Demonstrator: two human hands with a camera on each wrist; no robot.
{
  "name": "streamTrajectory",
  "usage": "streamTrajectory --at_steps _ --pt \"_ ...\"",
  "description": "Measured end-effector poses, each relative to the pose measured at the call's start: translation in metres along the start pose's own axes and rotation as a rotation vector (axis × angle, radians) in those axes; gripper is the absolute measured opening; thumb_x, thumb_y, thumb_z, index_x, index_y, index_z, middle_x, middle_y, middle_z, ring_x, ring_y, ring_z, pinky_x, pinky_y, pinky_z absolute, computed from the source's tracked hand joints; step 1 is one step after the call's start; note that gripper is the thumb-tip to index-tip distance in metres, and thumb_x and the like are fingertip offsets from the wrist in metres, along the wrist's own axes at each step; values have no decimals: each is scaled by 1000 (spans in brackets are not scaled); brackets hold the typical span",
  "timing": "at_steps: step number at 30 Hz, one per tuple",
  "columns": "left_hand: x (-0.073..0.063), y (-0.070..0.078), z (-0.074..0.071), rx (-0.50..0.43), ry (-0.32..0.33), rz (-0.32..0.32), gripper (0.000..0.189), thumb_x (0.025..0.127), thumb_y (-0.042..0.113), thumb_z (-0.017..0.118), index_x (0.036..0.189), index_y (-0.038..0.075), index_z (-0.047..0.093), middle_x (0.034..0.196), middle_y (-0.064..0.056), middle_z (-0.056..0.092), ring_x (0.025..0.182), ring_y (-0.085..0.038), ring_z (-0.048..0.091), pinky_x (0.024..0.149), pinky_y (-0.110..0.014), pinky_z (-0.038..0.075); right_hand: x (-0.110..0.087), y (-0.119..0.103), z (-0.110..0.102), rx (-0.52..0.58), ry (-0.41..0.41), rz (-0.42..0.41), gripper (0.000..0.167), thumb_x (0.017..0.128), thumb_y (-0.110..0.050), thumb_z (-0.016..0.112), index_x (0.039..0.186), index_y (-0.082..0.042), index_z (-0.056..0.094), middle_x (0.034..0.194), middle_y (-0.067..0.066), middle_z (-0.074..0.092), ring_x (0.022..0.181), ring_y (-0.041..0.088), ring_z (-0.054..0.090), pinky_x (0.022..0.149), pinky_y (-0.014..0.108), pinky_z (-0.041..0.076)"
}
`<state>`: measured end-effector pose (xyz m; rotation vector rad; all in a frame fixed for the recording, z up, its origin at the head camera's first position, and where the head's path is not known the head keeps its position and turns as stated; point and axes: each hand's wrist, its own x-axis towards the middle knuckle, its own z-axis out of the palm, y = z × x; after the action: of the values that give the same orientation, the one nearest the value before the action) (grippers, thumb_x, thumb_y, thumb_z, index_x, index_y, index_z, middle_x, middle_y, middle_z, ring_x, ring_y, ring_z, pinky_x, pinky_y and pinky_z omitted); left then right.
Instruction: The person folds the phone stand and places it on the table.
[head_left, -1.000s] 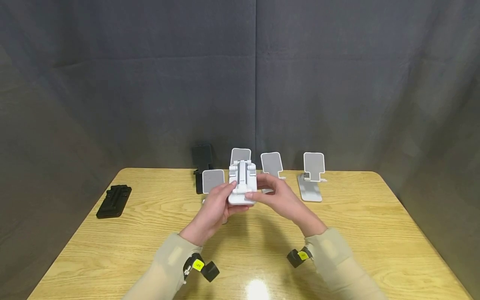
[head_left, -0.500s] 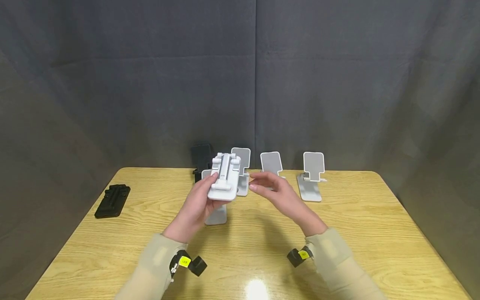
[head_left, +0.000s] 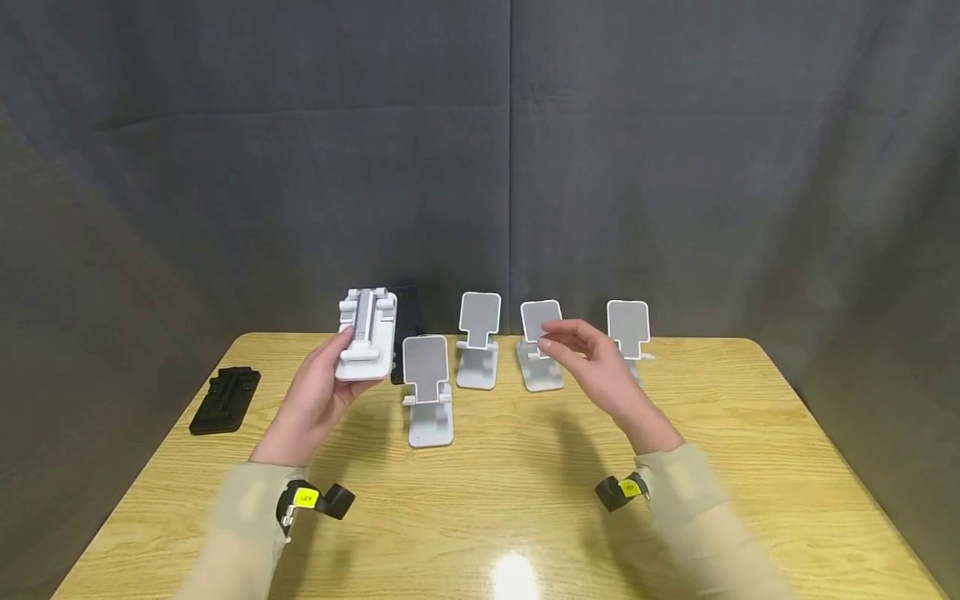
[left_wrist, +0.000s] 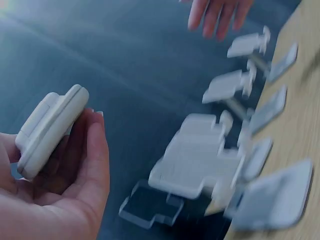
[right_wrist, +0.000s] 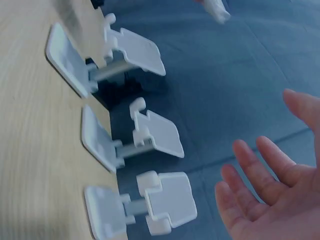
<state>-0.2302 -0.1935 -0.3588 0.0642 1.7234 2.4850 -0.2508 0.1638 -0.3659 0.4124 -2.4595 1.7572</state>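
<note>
My left hand [head_left: 311, 404] grips a folded white phone stand [head_left: 378, 342] above the table's left half, thumb on its upper face and fingers beneath. The left wrist view shows this folded phone stand [left_wrist: 52, 132] edge-on in the hand. My right hand [head_left: 603, 375] holds nothing; its fingers are loosely bent in the air, in front of an unfolded white phone stand [head_left: 540, 315]. In the right wrist view the fingers of that hand [right_wrist: 280, 200] are spread apart and touch nothing. Between the hands an unfolded white phone stand [head_left: 426, 367] stands nearest on the table.
Two more unfolded white phone stands, a middle one [head_left: 480, 321] and a right one [head_left: 628, 323], stand along the back of the wooden table [head_left: 480, 508]. A black phone stand [head_left: 408, 321] is partly hidden behind the held one. A folded black phone stand [head_left: 225, 402] lies far left.
Both hands were on the folded white phone stand; the right hand has let go and shifted right. The left hand has carried the stand left, uncovering the unfolded white stands in the middle.
</note>
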Motion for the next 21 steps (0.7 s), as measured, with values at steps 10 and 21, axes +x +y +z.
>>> streamTrajectory --at_steps 10,21 --pt "3 5 -71 -58 103 -122 60 110 38 43 156 6 22 122 3 58 106 -7 58 90 -26 53 7 8 -48 6 170 128 52 100 -39 66 136 -1 59 131 11 63 119 16 56 102 32 43" --pt "10 -12 -128 331 107 -258 62 113 31 28 158 -7 10 123 -6 52 98 -8 58 85 -28 54 12 23 -83 -49 372 254 58 99 -49 62 136 -4 57 132 6 55 123 20 48 102 38 40"
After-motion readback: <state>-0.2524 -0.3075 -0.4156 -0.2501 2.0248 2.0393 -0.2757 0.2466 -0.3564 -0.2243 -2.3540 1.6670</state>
